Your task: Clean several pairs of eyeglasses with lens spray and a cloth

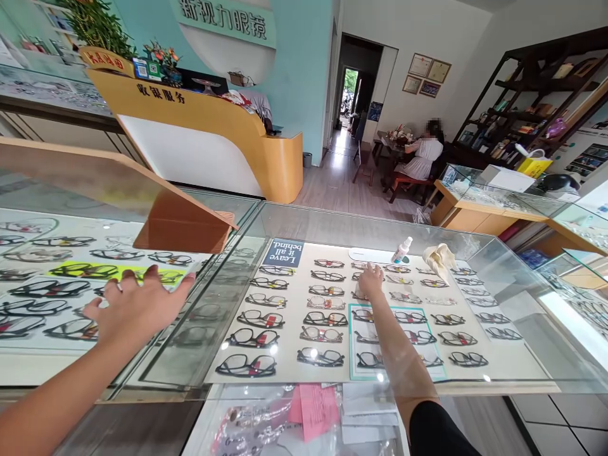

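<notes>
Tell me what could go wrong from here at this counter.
The right hand is close to the spray bottle, so a sideways sweep might knock it. The left hand, fingers spread, is over the glass counter; any contact could leave smudges above the eyeglasses.

Right arm [401, 358] partly hides teal-edged sheet [351, 345]; right hand [371, 281] contact unclear. Left arm [61, 402] cut off lower left. Person [424, 152]: head pixelated. Pink slip [319, 411] illegible.
</notes>
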`<state>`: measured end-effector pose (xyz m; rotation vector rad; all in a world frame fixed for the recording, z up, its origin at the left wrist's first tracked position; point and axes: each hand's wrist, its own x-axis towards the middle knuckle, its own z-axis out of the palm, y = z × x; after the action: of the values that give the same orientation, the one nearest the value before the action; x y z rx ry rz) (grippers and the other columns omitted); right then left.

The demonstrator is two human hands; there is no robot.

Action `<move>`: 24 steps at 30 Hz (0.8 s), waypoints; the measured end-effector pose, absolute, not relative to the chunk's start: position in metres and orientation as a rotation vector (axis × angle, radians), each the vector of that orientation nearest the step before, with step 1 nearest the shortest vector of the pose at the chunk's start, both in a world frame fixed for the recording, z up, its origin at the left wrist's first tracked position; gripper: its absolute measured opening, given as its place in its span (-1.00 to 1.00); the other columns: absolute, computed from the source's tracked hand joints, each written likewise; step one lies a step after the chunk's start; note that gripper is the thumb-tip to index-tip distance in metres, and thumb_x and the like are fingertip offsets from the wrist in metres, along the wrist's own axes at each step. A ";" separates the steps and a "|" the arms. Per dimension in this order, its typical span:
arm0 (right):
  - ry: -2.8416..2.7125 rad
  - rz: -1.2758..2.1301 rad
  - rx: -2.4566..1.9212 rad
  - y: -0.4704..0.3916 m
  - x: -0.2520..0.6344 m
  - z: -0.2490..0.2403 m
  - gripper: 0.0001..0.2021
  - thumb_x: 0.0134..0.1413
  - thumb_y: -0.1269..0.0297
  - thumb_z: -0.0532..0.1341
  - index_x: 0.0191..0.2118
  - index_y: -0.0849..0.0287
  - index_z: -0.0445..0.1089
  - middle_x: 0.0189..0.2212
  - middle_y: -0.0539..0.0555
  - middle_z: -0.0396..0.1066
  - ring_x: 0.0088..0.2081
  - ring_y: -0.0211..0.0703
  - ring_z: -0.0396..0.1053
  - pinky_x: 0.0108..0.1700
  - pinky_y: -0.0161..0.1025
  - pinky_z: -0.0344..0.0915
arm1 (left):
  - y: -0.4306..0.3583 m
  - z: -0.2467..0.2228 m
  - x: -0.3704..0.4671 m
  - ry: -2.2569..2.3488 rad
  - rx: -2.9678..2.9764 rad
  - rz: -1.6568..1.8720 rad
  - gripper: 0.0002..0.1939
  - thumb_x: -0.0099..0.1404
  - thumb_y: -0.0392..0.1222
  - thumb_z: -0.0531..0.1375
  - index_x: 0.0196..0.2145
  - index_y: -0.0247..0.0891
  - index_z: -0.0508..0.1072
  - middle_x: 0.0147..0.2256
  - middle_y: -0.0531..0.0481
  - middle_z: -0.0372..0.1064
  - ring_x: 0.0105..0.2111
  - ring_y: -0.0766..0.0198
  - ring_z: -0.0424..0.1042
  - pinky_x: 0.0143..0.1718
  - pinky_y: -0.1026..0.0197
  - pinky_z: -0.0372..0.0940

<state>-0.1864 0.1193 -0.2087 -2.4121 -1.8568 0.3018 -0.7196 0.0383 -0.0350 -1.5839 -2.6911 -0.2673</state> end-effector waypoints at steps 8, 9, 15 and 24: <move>-1.921 0.244 -2.445 0.132 -0.185 -0.217 -0.42 0.47 0.29 -0.07 0.47 0.28 0.31 0.58 0.23 0.04 0.59 0.29 -0.19 0.55 0.17 -0.41 | 0.036 -0.033 -0.717 -2.682 -1.569 -0.206 0.09 0.40 0.51 -0.33 0.48 -0.40 0.22 0.47 -0.55 0.04 0.44 -0.38 0.01 0.32 -0.45 0.03; -1.920 0.236 -2.448 0.133 -0.185 -0.218 -0.42 0.49 0.27 -0.10 0.46 0.28 0.32 0.58 0.24 0.04 0.59 0.29 -0.19 0.55 0.16 -0.41 | 0.035 -0.033 -0.718 -2.680 -1.568 -0.205 0.09 0.41 0.51 -0.33 0.48 -0.40 0.22 0.47 -0.54 0.03 0.44 -0.38 0.02 0.32 -0.45 0.03; -1.914 0.238 -2.467 0.139 -0.189 -0.220 -0.43 0.53 0.20 -0.10 0.43 0.24 0.38 0.55 0.26 0.11 0.58 0.28 -0.13 0.54 0.21 -0.34 | 0.038 -0.039 -0.725 -2.684 -1.536 -0.223 0.03 0.42 0.49 -0.27 0.48 -0.34 0.24 0.47 -0.48 0.06 0.46 -0.34 -0.01 0.35 -0.44 0.01; -1.875 0.042 -2.327 0.120 -0.206 -0.199 -0.44 0.51 0.24 -0.08 0.43 0.24 0.38 0.51 0.25 0.20 0.55 0.29 -0.05 0.54 0.19 -0.20 | 0.038 -0.045 -0.731 -2.676 -1.502 -0.298 -0.01 0.37 0.47 -0.09 0.45 -0.31 0.29 0.47 -0.45 0.09 0.48 -0.36 -0.02 0.37 -0.44 -0.01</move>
<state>-0.2056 0.1200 -0.1988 -2.3274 -1.8745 0.0417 -0.7308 0.0382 -0.0448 -1.5018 -2.6765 -0.2983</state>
